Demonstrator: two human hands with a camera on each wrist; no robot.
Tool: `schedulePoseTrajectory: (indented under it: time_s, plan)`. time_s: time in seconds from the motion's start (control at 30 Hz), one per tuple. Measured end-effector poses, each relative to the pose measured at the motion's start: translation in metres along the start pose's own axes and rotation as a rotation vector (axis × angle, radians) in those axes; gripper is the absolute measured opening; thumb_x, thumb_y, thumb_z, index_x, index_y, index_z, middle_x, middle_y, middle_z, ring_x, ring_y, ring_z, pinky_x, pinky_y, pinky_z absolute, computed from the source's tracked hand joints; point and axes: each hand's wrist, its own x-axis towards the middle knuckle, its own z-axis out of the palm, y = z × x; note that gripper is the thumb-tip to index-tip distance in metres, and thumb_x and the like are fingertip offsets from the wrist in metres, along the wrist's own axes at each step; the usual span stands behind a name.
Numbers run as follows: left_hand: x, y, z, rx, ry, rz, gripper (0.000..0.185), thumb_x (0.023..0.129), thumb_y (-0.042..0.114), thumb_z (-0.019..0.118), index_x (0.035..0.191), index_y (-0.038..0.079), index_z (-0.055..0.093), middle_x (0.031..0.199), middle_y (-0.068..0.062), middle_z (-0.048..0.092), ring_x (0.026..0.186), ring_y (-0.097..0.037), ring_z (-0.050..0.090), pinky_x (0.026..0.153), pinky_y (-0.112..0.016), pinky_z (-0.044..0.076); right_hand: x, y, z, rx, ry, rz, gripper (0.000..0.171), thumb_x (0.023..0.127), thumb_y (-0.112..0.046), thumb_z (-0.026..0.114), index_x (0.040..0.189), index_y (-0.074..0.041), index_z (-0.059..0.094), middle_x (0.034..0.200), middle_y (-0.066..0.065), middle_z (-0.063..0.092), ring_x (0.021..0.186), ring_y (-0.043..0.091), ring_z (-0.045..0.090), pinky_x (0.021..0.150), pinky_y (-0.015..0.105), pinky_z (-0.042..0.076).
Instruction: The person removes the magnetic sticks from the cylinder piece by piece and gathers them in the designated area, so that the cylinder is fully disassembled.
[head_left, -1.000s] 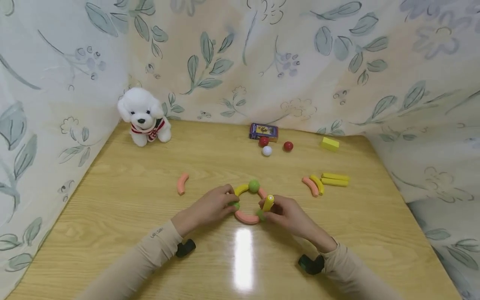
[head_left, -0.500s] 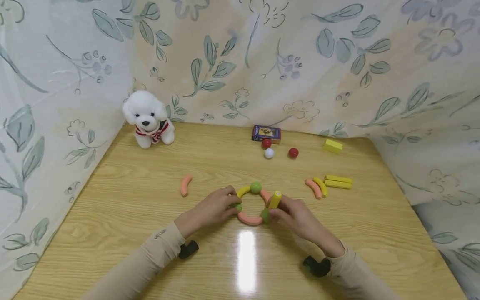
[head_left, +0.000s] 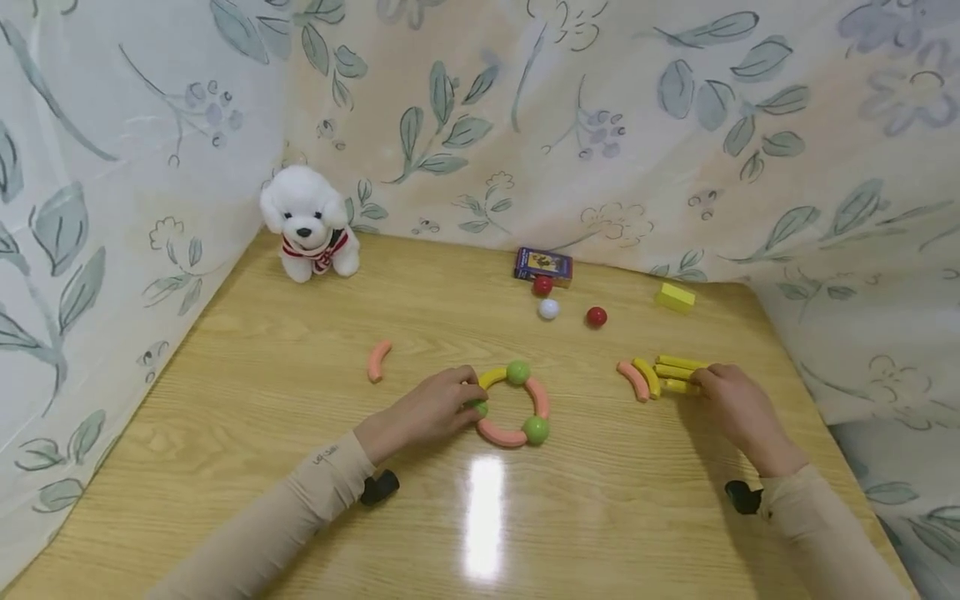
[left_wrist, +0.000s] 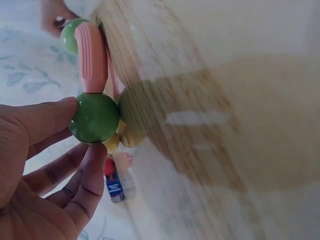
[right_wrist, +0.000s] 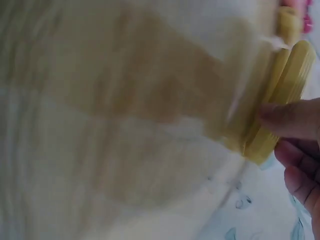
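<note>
My left hand (head_left: 431, 407) pinches a green ball (left_wrist: 94, 118) at the left side of a toy ring. Round the ring run a yellow curved stick (head_left: 492, 377), a second green ball (head_left: 517, 372), a pink curved stick (head_left: 537, 398), a third green ball (head_left: 536, 430) and another pink curved stick (head_left: 502, 434). Over on the right, my right hand (head_left: 738, 408) pinches a straight yellow stick (right_wrist: 287, 95) between thumb and fingers. That stick lies alongside two more straight yellow sticks (head_left: 681, 363), its far end covered by the fingers in the head view.
Left of those sticks lie a loose yellow curved stick (head_left: 646, 379) and a pink one (head_left: 632, 381). Another pink curved stick (head_left: 379, 361) is left of the ring. Farther back stand a plush dog (head_left: 309, 221), a small box (head_left: 543, 265), red balls (head_left: 596, 317), a white ball (head_left: 549, 309) and a yellow block (head_left: 677, 297).
My right hand has left the ring's lower right ball and moved right, carrying the upright yellow stick over to the other straight ones, where it now lies flat. My left hand keeps its pinch.
</note>
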Motion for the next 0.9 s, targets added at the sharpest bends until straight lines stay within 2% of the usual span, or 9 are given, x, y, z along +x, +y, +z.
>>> schedulePoseTrajectory:
  time_s: [0.17, 0.23, 0.3, 0.43, 0.57, 0.67, 0.77, 0.9]
  plan:
    - [0.0, 0.0, 0.004, -0.005, -0.016, -0.004, 0.022, 0.092, 0.017, 0.067, 0.111, 0.005, 0.071, 0.103, -0.007, 0.064, 0.09, -0.017, 0.06, 0.079, -0.03, 0.052, 0.0, -0.001, 0.01, -0.026, 0.028, -0.011, 0.027, 0.065, 0.006, 0.082, 0.087, 0.004, 0.066, 0.074, 0.018, 0.059, 0.065, 0.033, 0.056, 0.057, 0.049, 0.048]
    - [0.0, 0.002, 0.005, -0.001, -0.018, -0.004, 0.022, 0.093, 0.017, 0.067, 0.111, 0.005, 0.07, 0.104, -0.007, 0.063, 0.089, -0.016, 0.06, 0.078, -0.03, 0.052, 0.002, -0.01, 0.006, -0.001, 0.052, -0.009, 0.03, 0.064, 0.006, 0.082, 0.089, 0.004, 0.066, 0.075, 0.017, 0.058, 0.064, 0.031, 0.056, 0.056, 0.047, 0.048]
    - [0.0, 0.003, 0.004, 0.023, -0.005, -0.004, 0.022, 0.093, 0.018, 0.067, 0.111, 0.006, 0.07, 0.105, -0.007, 0.063, 0.09, -0.017, 0.058, 0.078, -0.03, 0.051, 0.009, -0.029, -0.002, 0.047, 0.049, -0.017, 0.028, 0.067, 0.005, 0.082, 0.091, 0.003, 0.067, 0.076, 0.016, 0.061, 0.063, 0.027, 0.057, 0.055, 0.044, 0.048]
    - [0.003, 0.009, 0.003, 0.165, 0.034, 0.042, 0.022, 0.091, 0.022, 0.067, 0.11, 0.01, 0.072, 0.107, -0.004, 0.063, 0.094, -0.019, 0.055, 0.081, -0.032, 0.048, 0.028, -0.086, -0.011, 0.187, 0.013, -0.13, 0.024, 0.076, 0.002, 0.078, 0.098, -0.002, 0.07, 0.092, 0.011, 0.067, 0.069, 0.018, 0.062, 0.057, 0.034, 0.051]
    - [0.012, 0.018, 0.004, 0.334, 0.032, 0.144, 0.016, 0.09, 0.032, 0.068, 0.095, 0.018, 0.075, 0.102, 0.002, 0.066, 0.094, -0.018, 0.053, 0.079, -0.032, 0.047, 0.042, -0.14, -0.004, 0.304, -0.065, -0.361, 0.031, 0.081, -0.007, 0.076, 0.112, -0.006, 0.068, 0.111, 0.007, 0.066, 0.088, 0.016, 0.067, 0.07, 0.031, 0.056]
    - [0.019, 0.024, 0.011, 0.43, 0.022, 0.207, 0.024, 0.093, 0.041, 0.064, 0.08, 0.023, 0.073, 0.09, 0.008, 0.066, 0.088, -0.015, 0.052, 0.074, -0.028, 0.043, 0.046, -0.163, 0.006, 0.32, -0.088, -0.471, 0.034, 0.082, -0.013, 0.077, 0.115, -0.008, 0.068, 0.114, 0.004, 0.067, 0.097, 0.016, 0.067, 0.078, 0.032, 0.057]
    - [0.021, 0.028, 0.018, 0.525, 0.033, 0.246, 0.03, 0.094, 0.045, 0.059, 0.074, 0.027, 0.073, 0.079, 0.011, 0.062, 0.083, -0.012, 0.051, 0.07, -0.026, 0.038, 0.046, -0.173, 0.014, 0.32, -0.107, -0.481, 0.032, 0.081, -0.013, 0.079, 0.111, -0.009, 0.07, 0.109, 0.002, 0.069, 0.098, 0.015, 0.067, 0.08, 0.031, 0.057]
    - [0.019, 0.03, 0.021, 0.589, 0.021, 0.252, 0.022, 0.091, 0.037, 0.059, 0.075, 0.03, 0.074, 0.076, 0.013, 0.061, 0.083, -0.011, 0.05, 0.07, -0.025, 0.035, 0.044, -0.176, 0.019, 0.345, -0.141, -0.462, 0.029, 0.08, -0.013, 0.08, 0.108, -0.01, 0.07, 0.102, -0.001, 0.069, 0.091, 0.01, 0.066, 0.077, 0.028, 0.056]
